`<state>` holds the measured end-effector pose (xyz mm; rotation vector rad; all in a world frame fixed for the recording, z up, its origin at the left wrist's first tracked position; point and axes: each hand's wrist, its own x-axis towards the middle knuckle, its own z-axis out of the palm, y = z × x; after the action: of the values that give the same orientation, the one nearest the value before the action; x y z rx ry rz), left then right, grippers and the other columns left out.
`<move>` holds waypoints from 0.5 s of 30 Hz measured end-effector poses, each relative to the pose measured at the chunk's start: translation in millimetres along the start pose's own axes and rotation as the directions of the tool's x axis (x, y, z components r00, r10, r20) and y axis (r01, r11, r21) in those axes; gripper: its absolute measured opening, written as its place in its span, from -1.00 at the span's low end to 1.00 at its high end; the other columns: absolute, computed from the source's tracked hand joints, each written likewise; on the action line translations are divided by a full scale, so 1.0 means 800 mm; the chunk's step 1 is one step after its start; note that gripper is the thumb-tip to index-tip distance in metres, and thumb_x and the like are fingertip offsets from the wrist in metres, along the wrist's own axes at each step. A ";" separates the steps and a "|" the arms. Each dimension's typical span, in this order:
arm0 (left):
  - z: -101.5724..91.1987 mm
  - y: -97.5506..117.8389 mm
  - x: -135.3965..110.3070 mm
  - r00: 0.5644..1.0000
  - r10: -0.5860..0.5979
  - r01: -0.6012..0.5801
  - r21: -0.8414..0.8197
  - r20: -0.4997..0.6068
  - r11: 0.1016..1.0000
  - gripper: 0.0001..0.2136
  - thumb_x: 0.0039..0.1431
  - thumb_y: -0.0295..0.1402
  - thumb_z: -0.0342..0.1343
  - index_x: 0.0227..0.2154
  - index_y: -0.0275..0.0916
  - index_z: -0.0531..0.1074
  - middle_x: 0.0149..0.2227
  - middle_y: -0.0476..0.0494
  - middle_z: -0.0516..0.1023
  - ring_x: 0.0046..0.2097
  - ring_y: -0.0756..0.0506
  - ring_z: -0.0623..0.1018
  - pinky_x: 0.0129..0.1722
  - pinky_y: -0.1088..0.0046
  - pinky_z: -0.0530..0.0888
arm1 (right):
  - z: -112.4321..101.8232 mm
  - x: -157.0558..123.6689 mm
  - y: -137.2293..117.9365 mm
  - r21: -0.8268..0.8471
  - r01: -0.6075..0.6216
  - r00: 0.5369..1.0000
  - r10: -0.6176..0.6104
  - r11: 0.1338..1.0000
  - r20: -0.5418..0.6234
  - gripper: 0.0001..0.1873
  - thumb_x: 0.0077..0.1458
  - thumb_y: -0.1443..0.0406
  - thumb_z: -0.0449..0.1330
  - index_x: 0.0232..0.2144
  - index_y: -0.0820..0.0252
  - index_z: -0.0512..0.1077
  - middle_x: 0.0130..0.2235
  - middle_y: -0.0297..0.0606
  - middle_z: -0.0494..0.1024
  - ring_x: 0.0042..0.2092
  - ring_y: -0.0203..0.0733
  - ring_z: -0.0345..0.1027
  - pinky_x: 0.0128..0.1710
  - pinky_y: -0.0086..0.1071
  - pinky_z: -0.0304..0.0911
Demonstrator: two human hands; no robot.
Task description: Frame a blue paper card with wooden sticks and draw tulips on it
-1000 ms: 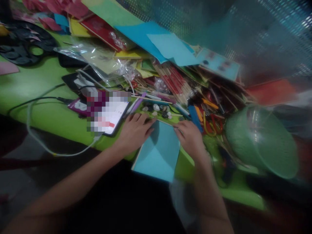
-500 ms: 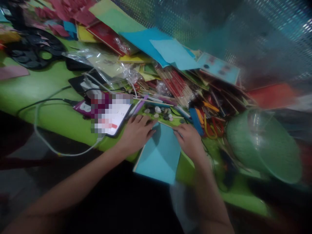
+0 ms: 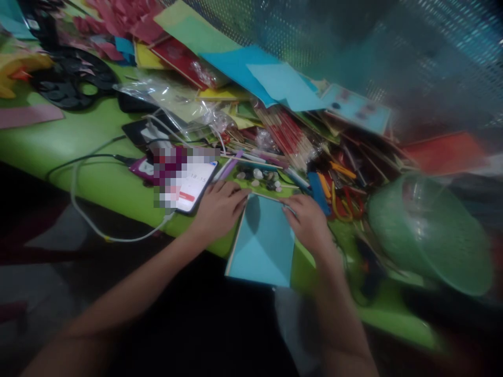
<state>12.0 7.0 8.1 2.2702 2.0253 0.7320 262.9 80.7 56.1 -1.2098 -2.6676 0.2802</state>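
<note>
Light-blue paper [image 3: 265, 243] lies in front of you at the near edge of the green desk [image 3: 94, 178], its near end jutting past that edge over your dark clothing. Pale edging runs down the sheet's left side, and a thin pale stick [image 3: 265, 197] lies along its far edge. Your left hand [image 3: 220, 209] rests at the far left corner, fingers bent and thumb tucked under; you touch the paper there, but I cannot tell whether you grip it. Your right hand [image 3: 310, 220] pinches the right end of the stick between thumb and forefinger, at the far right corner.

Just beside your left hand, on its left, sits a lit smartphone [image 3: 195, 186], partly blurred, with a white cable [image 3: 129, 240] at its near end. Beyond the paper you have small pebbles [image 3: 257, 174], then pens and a bundle of red-and-wood sticks [image 3: 285, 133]. Right of these lie yellow-handled scissors [image 3: 341, 207], near a green plastic bowl [image 3: 424, 235] tipped on its side. Blue sheets [image 3: 243, 68] lie on the far heap, and a black palette [image 3: 70, 84] lies far left.
</note>
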 end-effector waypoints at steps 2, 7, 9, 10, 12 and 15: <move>-0.001 0.001 0.000 1.000 0.022 -0.023 0.027 0.020 0.999 -0.68 0.49 -0.27 -0.01 0.13 -0.10 0.57 -0.02 -0.24 0.59 0.03 -0.31 0.54 0.02 0.08 0.47 | 0.003 0.001 -0.001 -0.014 0.008 1.000 -0.008 1.000 0.026 -0.65 0.40 0.31 0.12 0.09 0.15 0.62 -0.02 -0.04 0.66 0.01 0.09 0.49 0.06 -0.07 0.38; -0.003 0.004 0.003 0.998 0.044 -0.047 0.061 0.052 0.997 -0.68 0.48 -0.27 0.02 0.14 -0.08 0.57 -0.01 -0.26 0.59 0.04 -0.33 0.54 -0.03 0.07 0.47 | 0.008 0.002 -0.005 -0.047 -0.021 0.997 0.025 0.999 0.071 -0.66 0.38 0.31 0.15 0.10 0.19 0.62 0.00 -0.02 0.65 0.04 0.13 0.48 0.07 -0.04 0.39; -0.002 0.004 0.003 0.998 0.046 -0.048 0.053 0.050 0.997 -0.69 0.48 -0.28 0.02 0.13 -0.09 0.58 -0.01 -0.27 0.60 0.04 -0.33 0.54 -0.03 0.06 0.47 | 0.008 0.003 -0.007 -0.043 -0.036 0.995 0.039 0.998 0.089 -0.66 0.38 0.32 0.16 0.10 0.21 0.61 0.01 -0.01 0.65 0.05 0.13 0.48 0.08 -0.03 0.39; -0.002 0.004 0.003 0.998 0.047 -0.049 0.045 0.047 0.998 -0.69 0.48 -0.29 0.02 0.13 -0.09 0.58 -0.01 -0.27 0.60 0.04 -0.33 0.54 -0.03 0.05 0.47 | 0.007 0.003 -0.008 -0.042 -0.041 0.995 0.044 0.998 0.094 -0.65 0.38 0.32 0.16 0.11 0.21 0.61 0.01 -0.01 0.65 0.05 0.13 0.48 0.09 -0.03 0.39; -0.001 0.003 0.003 0.998 0.044 -0.045 0.028 0.036 0.999 -0.69 0.47 -0.30 0.03 0.12 -0.09 0.58 -0.01 -0.27 0.60 0.03 -0.33 0.54 -0.03 0.05 0.47 | 0.006 0.004 -0.010 -0.043 -0.042 0.994 0.047 0.998 0.101 -0.65 0.38 0.33 0.16 0.12 0.23 0.60 0.02 -0.01 0.65 0.06 0.15 0.49 0.09 -0.02 0.40; 0.002 0.000 0.002 0.999 0.040 -0.040 0.005 0.005 0.999 -0.72 0.45 -0.29 0.06 0.08 -0.10 0.60 -0.03 -0.26 0.59 0.01 -0.33 0.54 -0.05 0.07 0.47 | 0.005 0.003 -0.008 -0.026 -0.025 0.995 0.027 0.999 0.095 -0.65 0.37 0.33 0.16 0.11 0.26 0.60 0.02 0.01 0.65 0.05 0.17 0.50 0.09 0.00 0.41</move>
<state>12.6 8.8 7.4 2.3197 1.9872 0.7245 255.3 78.1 54.6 -1.2701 -2.7459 0.3174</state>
